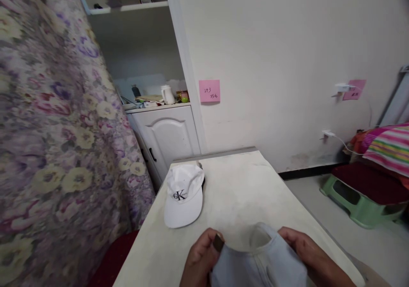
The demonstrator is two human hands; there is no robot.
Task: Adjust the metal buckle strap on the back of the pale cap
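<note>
Near the front of the table, my left hand (pixel 202 255) and my right hand (pixel 303 250) hold a pale grey-blue cloth cap (pixel 243 270) between them. The left fingers pinch its left edge beside a small brown tab (pixel 218 242). On the right side my thumb and fingers grip the other edge. A curved opening and a seam face up toward me; the cap's lower part is cut off by the frame. Farther back at the left, a white cap (pixel 184 193) with black "CK" letters lies with its brim toward me, touched by neither hand.
The white table (pixel 236 184) reaches the wall, where a pink note (pixel 209 91) is stuck. A floral curtain (pixel 64 150) hangs at left, beside a cabinet (pixel 171 131). A green stool (pixel 361 210) with a dark red top stands at right.
</note>
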